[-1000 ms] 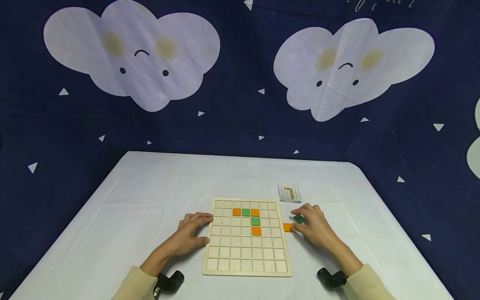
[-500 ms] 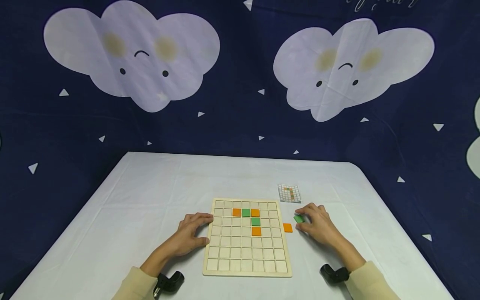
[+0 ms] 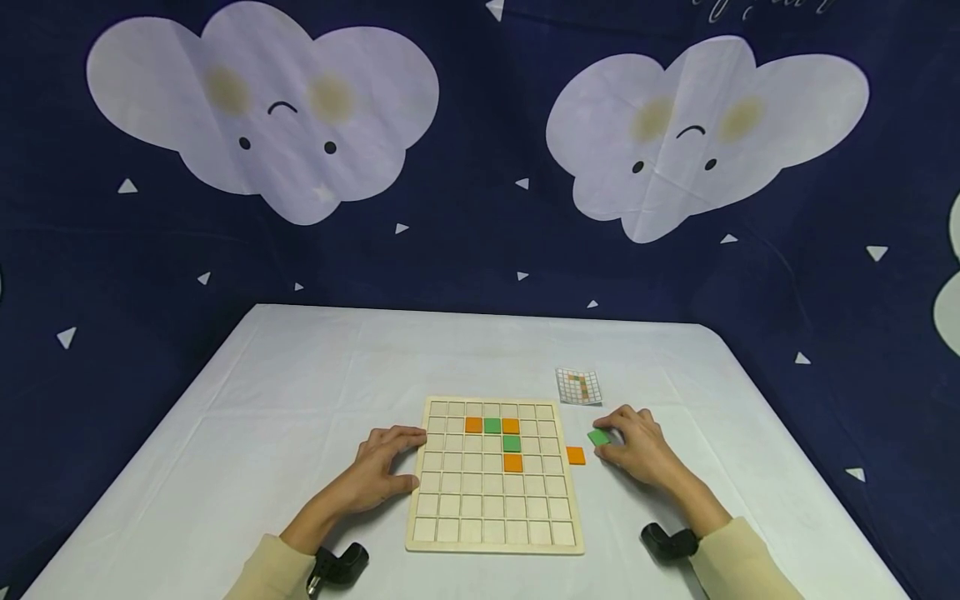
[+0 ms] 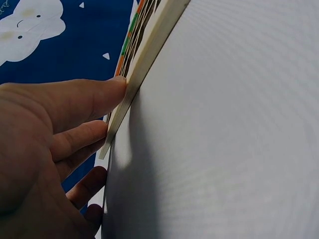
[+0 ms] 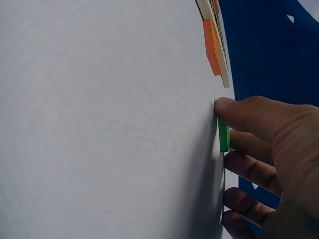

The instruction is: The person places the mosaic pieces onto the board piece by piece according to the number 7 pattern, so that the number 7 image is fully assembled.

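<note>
A wooden grid board [image 3: 471,506] lies on the white table, with orange and green square tiles set in several of its upper cells. My left hand [image 3: 372,477] rests against the board's left edge, thumb and fingertips touching the rim [image 4: 143,65] with the fingers fairly straight. To the right of the board, my right hand [image 3: 637,448] pinches a green tile [image 3: 598,437] between thumb and index finger. In the right wrist view, that green tile [image 5: 224,137] sits close over the tabletop, and the other fingers hang loosely bent.
A loose orange tile [image 3: 575,456] lies right beside the board's right edge. Behind it is a small printed card [image 3: 578,387] with a coloured grid pattern. A dark blue cloth [image 3: 480,250] with clouds hangs behind the table [image 3: 300,367].
My right hand has shifted slightly right, away from the orange tile, and its thumb has closed in on the green tile, which now shows its face. The left hand and board stay still.
</note>
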`<state>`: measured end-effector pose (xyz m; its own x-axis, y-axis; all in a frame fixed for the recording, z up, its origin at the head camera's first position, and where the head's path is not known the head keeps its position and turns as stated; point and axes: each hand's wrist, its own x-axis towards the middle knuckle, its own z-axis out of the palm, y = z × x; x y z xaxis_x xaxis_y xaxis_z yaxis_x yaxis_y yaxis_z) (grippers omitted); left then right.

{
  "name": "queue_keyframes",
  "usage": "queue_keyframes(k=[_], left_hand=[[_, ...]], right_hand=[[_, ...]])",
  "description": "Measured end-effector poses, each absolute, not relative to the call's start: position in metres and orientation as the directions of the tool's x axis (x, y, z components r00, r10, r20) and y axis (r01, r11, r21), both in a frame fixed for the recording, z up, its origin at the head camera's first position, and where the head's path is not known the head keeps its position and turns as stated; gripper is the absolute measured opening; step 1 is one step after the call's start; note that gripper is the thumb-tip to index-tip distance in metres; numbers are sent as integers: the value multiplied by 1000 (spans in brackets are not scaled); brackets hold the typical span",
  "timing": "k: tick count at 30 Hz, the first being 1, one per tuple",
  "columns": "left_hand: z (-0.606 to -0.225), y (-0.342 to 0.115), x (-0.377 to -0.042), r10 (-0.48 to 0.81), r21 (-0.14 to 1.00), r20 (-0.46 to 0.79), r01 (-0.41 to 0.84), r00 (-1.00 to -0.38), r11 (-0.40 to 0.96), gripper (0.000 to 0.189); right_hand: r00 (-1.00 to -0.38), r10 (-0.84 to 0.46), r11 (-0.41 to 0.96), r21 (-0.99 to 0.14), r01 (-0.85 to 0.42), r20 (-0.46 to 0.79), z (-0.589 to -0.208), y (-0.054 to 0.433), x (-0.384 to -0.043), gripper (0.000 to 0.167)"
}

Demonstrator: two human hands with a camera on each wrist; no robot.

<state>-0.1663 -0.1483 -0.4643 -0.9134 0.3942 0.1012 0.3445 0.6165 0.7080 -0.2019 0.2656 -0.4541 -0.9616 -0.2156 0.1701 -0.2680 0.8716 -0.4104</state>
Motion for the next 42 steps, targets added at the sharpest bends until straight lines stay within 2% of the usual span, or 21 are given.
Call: queue_keyframes(k=[19, 42], left_hand=[[-465, -148, -167, 379, 721, 81, 317, -922, 617, 56], [-465, -149, -166, 385, 704, 107, 343, -917, 622, 56]], right_hand=[[-963, -200, 875, -410, -258, 179, -455, 274, -196, 25], [-955, -196, 879, -392, -271, 221, -455, 273, -194, 19]])
